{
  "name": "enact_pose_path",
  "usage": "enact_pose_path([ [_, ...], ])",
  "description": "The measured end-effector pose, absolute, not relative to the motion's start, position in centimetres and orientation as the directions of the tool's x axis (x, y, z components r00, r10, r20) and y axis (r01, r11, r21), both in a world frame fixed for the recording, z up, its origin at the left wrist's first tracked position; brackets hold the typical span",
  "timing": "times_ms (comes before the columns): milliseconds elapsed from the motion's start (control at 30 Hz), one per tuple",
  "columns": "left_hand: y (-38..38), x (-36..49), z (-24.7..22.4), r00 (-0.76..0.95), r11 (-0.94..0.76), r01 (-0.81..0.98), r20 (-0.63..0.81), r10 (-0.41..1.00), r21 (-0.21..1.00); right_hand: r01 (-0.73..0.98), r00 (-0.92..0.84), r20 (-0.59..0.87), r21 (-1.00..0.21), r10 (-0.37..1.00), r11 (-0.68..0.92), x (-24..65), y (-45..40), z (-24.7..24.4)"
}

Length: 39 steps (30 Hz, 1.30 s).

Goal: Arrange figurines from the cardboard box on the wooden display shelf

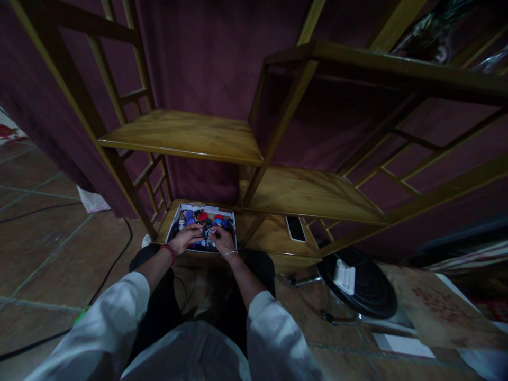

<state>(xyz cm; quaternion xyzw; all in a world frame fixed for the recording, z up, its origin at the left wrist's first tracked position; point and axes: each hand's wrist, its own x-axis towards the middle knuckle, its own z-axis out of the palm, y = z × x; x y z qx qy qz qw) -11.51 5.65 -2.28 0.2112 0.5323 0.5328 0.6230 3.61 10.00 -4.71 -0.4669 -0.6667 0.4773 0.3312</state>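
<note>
A shallow white box (172, 231) on the lowest shelf is packed with small colourful items in blue, purple, red, black and white, too small to name. My left hand (186, 239), with a red beaded bracelet on its wrist, reaches over the box from the left, its fingers closed at a small dark item with white parts (206, 232). My right hand (223, 241), wearing a thin light bracelet, meets it from the right with fingers pinched at the same item. The fingertips partly hide what is between them.
Wooden shelves (186, 135) rise around the box, with a higher board (313, 193) to the right. A phone (296, 228) lies on the lower shelf. A black round stool (365, 283) bearing a white object (344, 276) stands right. Black cables (115, 267) cross the tiled floor.
</note>
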Motion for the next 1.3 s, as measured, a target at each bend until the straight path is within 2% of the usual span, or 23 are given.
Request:
enact_pose_path([
  [200,5.5,-11.5,-2.1,-0.126,0.346,-0.421,-0.432,0.893,0.838,0.275,-0.351,-0.007,-0.957,0.936,0.096,3.5,10.1,-5.2],
  [500,5.4,-11.4,-2.0,-0.133,0.339,-0.407,-0.422,0.897,0.848,0.126,-0.353,-0.04,-0.992,0.935,0.005,3.2,10.2,-6.2],
  [667,5.7,-11.3,-2.3,-0.129,0.348,-0.407,-0.431,0.893,0.844,0.158,-0.325,-0.036,-0.987,0.945,0.017,3.2,10.3,-5.8],
  [1300,7.2,-9.0,-2.1,-0.186,0.309,-0.545,-0.472,0.862,0.779,0.372,-0.278,0.135,-0.898,0.951,0.237,3.9,11.0,-4.5],
])
